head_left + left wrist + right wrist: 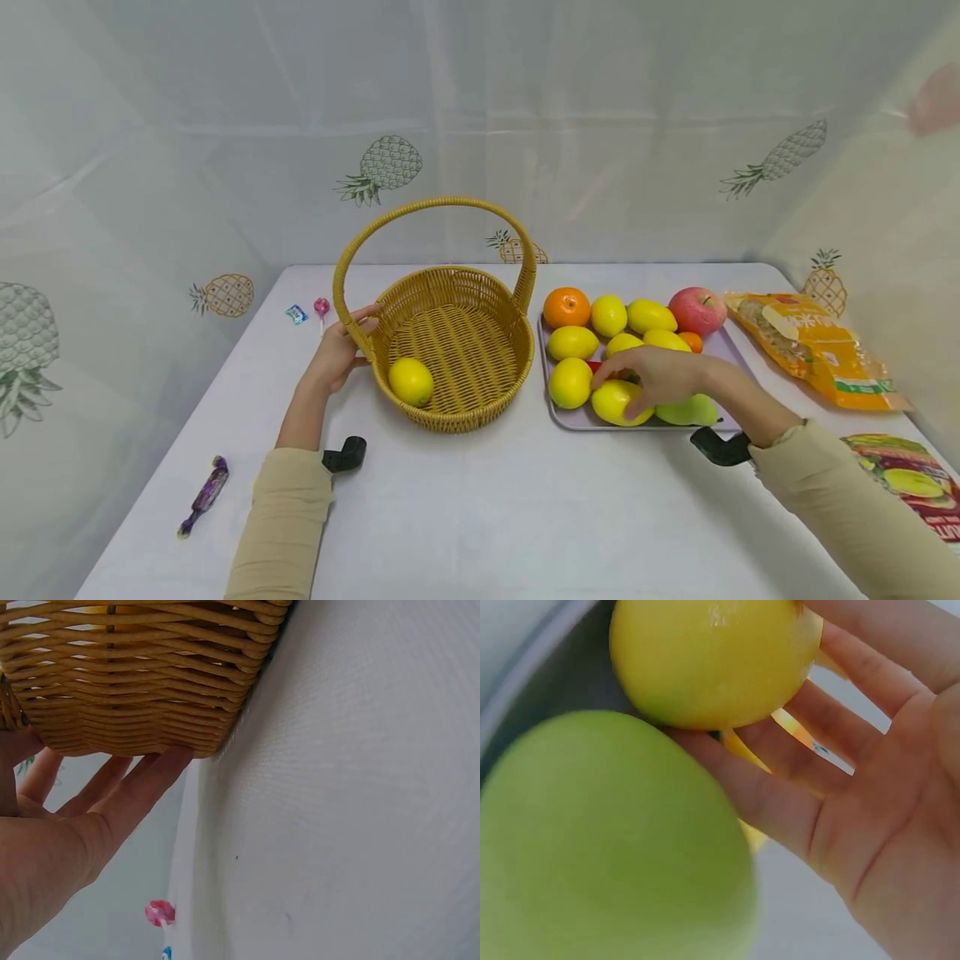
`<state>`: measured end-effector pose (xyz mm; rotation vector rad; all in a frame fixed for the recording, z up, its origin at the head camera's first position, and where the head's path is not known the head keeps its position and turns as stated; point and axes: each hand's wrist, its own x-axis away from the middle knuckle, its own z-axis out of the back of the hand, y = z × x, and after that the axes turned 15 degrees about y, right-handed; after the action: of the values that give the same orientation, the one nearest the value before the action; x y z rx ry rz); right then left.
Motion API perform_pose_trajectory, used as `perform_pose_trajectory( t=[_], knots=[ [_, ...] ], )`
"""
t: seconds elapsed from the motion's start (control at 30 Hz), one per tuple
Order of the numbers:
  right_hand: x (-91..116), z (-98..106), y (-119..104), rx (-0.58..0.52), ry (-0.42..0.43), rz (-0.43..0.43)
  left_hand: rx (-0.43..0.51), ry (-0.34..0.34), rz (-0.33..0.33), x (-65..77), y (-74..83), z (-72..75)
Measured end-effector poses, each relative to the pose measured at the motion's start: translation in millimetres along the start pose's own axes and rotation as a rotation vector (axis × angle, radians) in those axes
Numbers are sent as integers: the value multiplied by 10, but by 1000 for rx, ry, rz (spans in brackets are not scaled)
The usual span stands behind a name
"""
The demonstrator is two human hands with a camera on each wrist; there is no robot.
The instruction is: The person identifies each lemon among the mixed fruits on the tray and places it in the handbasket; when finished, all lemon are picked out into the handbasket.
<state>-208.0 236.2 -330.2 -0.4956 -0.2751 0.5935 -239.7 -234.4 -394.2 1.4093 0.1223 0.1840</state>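
Observation:
A yellow wicker basket [450, 421] with a tall arched handle stands at the middle of the table, with one lemon [411, 382] inside at its front left. My left hand [335, 357] rests against the basket's left side by the handle's foot. In the left wrist view, its fairly straight fingers [142, 787] touch the weave. Over the front of a pale purple tray [558, 417], my right hand [663, 379] holds a lemon [618, 403] between thumb and fingers. A green pear [615, 840] lies right beside that hand, looming large in the right wrist view.
The tray also bears several lemons [572, 342], an orange [567, 307] and a red apple [697, 311]. Orange [825, 346] and red [911, 483] food packets lie at right. Leftward are a lollipop [322, 307], a small blue-wrapped sweet [296, 314] and a purple-wrapped candy [204, 497].

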Motion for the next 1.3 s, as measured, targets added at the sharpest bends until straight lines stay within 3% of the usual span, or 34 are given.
perform_pose_trajectory(
  t=[0.17, 0.33, 0.6, 0.73, 0.97, 1.3],
  knots=[
    [-10, 175, -52, -88, 69, -5, 0, 2, -1, -13, -3, -10],
    [-155, 267, -211, -268, 122, -21, 9, -1, -1, -5, -10, -5],
    [-574, 21, -539, -554, 15, 8, 20, -5, -6, -12, -45, 10],
    [-781, -133, -734, -635, -24, 39, 22, -9, -7, -12, -36, 12],
    [-1149, -426, -1064, -598, -47, 78, 27, -12, -9, -2, 9, 0],
    [-1503, -896, -1270, -509, 3, -17, 17, -4, -9, 24, 41, 6]
  ],
)
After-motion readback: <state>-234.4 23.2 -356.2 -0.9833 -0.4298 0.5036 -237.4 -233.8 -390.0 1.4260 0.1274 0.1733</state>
